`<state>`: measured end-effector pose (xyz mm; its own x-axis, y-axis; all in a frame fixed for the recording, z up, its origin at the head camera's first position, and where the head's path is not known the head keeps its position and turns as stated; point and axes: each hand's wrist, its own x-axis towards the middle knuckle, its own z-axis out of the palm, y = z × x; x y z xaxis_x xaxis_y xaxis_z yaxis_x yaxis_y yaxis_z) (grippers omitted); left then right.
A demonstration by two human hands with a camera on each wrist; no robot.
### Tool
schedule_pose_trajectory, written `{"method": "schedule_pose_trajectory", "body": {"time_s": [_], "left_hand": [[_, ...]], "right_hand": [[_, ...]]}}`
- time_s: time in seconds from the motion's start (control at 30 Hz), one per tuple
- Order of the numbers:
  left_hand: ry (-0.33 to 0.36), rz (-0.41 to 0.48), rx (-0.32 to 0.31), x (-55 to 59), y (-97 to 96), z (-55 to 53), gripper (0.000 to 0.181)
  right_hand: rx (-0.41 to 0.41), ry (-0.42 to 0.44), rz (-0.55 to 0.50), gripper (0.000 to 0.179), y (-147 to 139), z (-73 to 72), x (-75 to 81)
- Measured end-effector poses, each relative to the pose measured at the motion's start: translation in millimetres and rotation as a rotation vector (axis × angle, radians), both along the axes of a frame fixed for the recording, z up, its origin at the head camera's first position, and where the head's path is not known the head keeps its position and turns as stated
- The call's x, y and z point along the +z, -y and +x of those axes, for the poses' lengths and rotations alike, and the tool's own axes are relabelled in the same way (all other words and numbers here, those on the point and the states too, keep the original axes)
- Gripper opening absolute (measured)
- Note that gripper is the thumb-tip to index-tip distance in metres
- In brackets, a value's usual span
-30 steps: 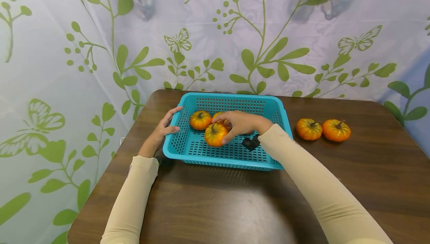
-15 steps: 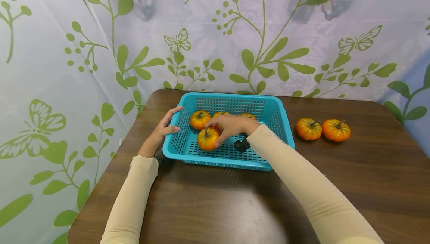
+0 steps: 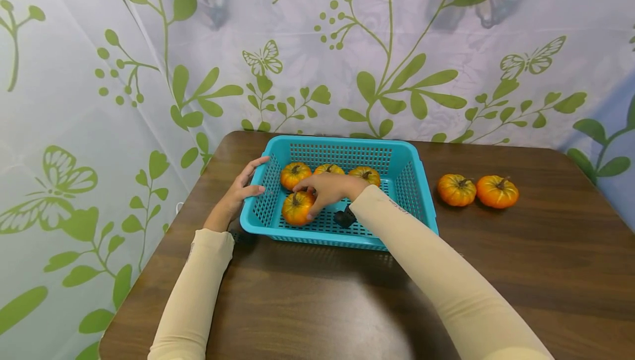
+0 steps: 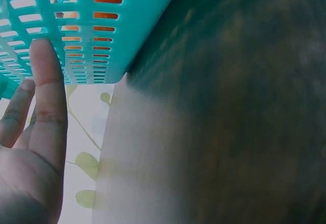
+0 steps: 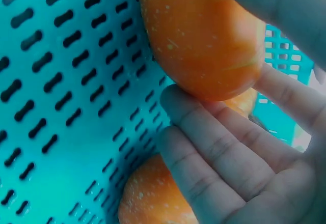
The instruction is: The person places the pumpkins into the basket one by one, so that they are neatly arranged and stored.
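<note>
A turquoise plastic basket [image 3: 327, 237] with slotted walls sits on the table. My left hand [image 3: 235, 197] holds its left rim, thumb over the edge, and extended fingers [image 4: 48, 91] lie against the outer wall in the left wrist view. Inside the basket, my right hand [image 3: 327, 189] grips a small orange pumpkin [image 3: 297, 208] at the front left, thumb on one side and fingers on the other. Behind it stand a pumpkin [image 3: 296, 175] at the left, another [image 3: 329, 168] in the middle, partly hidden by the hand, and one [image 3: 365, 175] farther right.
Two more pumpkins, one [image 3: 456, 190] nearer the basket and one [image 3: 497, 192] beside it, lie on the brown wooden table [image 3: 307, 305] to the right. A leaf-patterned cloth [image 3: 317, 46] hangs behind the table. The black wrist camera [image 3: 344, 216] sits under my right wrist.
My right hand has carried the pumpkin leftward and slightly nearer me, to the basket's front left. The back-right pumpkin has come into sight from behind the hand. My left hand stays put.
</note>
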<state>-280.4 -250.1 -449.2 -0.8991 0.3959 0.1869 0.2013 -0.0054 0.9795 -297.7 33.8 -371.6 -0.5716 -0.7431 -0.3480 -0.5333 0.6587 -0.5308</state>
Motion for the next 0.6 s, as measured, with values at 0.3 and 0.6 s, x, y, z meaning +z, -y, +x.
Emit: {"method": "schedule_pose_trajectory", "body": {"time_s": [0.3, 0.6], "left_hand": [[0.008, 0.011, -0.004, -0.7, 0.6, 0.0, 0.082], [0.006, -0.010, 0.007, -0.6, -0.5, -0.8, 0.083]], "right_hand": [[-0.016, 0.002, 0.003, 0.079, 9, 1.3, -3.1], [-0.041, -0.005, -0.004, 0.080, 16, 0.5, -6.1]]}}
